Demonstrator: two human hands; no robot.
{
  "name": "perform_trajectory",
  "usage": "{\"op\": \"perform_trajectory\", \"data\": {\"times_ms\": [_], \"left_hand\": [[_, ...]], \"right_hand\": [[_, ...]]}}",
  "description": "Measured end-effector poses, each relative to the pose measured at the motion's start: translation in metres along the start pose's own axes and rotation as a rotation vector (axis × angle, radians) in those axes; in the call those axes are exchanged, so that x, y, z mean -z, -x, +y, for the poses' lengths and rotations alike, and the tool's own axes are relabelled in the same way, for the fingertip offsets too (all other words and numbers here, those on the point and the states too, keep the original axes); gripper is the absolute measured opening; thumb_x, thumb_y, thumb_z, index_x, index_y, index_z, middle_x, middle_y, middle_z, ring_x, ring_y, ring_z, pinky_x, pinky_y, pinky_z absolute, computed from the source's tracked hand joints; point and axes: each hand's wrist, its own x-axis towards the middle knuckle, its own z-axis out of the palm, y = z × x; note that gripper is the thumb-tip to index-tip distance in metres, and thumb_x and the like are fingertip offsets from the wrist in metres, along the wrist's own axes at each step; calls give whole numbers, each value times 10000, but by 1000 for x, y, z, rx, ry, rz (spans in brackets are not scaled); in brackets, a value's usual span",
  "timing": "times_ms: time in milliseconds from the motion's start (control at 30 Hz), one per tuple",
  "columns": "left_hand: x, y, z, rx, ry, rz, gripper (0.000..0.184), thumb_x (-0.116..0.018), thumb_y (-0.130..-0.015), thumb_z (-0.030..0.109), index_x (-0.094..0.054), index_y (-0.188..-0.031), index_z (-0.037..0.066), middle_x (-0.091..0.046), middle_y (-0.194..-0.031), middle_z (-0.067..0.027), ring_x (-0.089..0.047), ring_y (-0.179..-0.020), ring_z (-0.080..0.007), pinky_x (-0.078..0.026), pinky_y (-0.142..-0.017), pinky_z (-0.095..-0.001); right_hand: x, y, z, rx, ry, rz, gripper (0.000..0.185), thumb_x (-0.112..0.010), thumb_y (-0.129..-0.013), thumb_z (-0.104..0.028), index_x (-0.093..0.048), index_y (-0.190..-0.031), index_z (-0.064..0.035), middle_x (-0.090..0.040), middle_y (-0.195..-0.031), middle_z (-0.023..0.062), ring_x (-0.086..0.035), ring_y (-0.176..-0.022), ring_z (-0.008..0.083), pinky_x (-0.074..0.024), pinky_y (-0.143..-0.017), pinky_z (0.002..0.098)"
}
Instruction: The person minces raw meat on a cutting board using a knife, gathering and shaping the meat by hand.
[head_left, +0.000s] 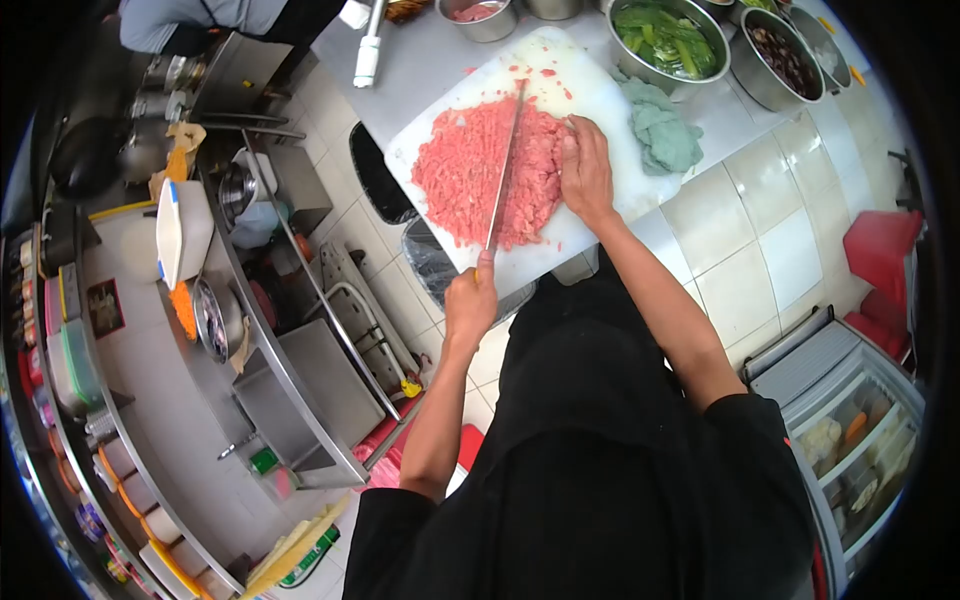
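Note:
A white cutting board (620,190) lies on the metal table and bears a broad, flattened heap of pink minced meat (455,165). My left hand (470,303) is closed around the handle of a long knife (507,165). Its narrow blade points away from me and lies across the heap, right of its middle. At the right edge of the mince, my right hand (587,172) rests with its fingers stretched out against the meat. A few small bits of meat are scattered near the board's far end. Beside the board's right edge sits a crumpled green cloth (663,125).
Metal bowls at the back hold green leafy vegetables (672,40), dark pieces (785,55) and more meat (478,12). A white-ended tool (368,60) lies left of the board. A lined bin (430,258) stands below, a sink (320,385) to the left. Another person's sleeve (170,22) shows top left.

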Motion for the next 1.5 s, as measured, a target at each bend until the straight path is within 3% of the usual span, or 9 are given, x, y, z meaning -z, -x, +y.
{"op": "perform_trajectory", "data": {"times_ms": [467, 567, 633, 767, 900, 967, 1233, 1367, 1500], "left_hand": [[45, 27, 56, 7, 248, 74, 623, -434, -1049, 485, -649, -821, -53, -586, -635, -182, -550, -587, -255, -464, -606, -420], [-1, 16, 2, -44, 502, 117, 609, -428, -1052, 469, -644, -844, -61, -615, -660, -221, -601, -615, -332, -470, -628, -464], [-7, -2, -7, 35, -101, 13, 624, -434, -1048, 465, -632, -825, -83, -651, -783, -328, -626, -791, -546, -462, -709, -563], [42, 20, 43, 48, 199, 9, 640, -427, -1048, 524, -562, -678, 19, -508, -589, -27, -473, -552, -139, -405, -525, -342], [12, 20, 13, -90, 375, 196, 605, -420, -1056, 456, -627, -828, -64, -591, -632, -179, -591, -599, -285, -471, -611, -446], [-2, 3, -12, -7, -76, 17, 649, -392, -1050, 478, -626, -838, -88, -631, -721, -300, -615, -740, -534, -481, -694, -540], [22, 31, 28, -73, 581, 158, 563, -411, -1067, 435, -630, -825, -24, -555, -629, -88, -549, -602, -136, -462, -571, -340], [-5, 7, -14, -29, -128, 64, 602, -412, -1056, 464, -622, -865, -67, -597, -649, -210, -581, -600, -318, -476, -624, -454], [49, 29, 47, 29, 209, 28, 581, -448, -1050, 460, -614, -854, -61, -580, -626, -182, -575, -577, -272, -473, -591, -430]], "right_hand": [[2, -2, -4, -13, -4, -21, 456, -405, -1062, -330, -514, -1303, 42, -551, -1292, 244, -492, -1229, 419, -376, -1078, 471], [2, -2, -3, -21, -3, -36, 460, -409, -1060, -329, -509, -1305, 47, -545, -1302, 250, -486, -1239, 424, -372, -1087, 471], [-2, -2, 0, -9, 1, -32, 459, -413, -1058, -324, -505, -1309, 49, -541, -1308, 253, -482, -1243, 427, -368, -1092, 471], [1, 0, 1, 18, -14, -24, 463, -416, -1057, -326, -503, -1313, 50, -534, -1321, 256, -475, -1251, 430, -359, -1099, 474], [3, -2, -4, -37, -12, -56, 457, -421, -1056, -323, -513, -1303, 50, -539, -1314, 255, -476, -1251, 428, -365, -1092, 475], [-1, -4, -2, 13, 11, -26, 448, -422, -1055, -315, -510, -1304, 47, -542, -1308, 253, -478, -1247, 426, -367, -1089, 474], [1, -2, -1, 7, 20, -41, 442, -431, -1052, -308, -505, -1318, 38, -540, -1302, 257, -482, -1242, 422, -368, -1088, 476], [-2, 2, -1, 9, 26, -37, 444, -437, -1051, -314, -506, -1313, 37, -532, -1315, 257, -483, -1239, 422, -372, -1084, 475], [2, 0, -4, -3, 21, -45, 449, -440, -1050, -318, -503, -1318, 37, -529, -1317, 257, -481, -1241, 421, -372, -1083, 475]]}}
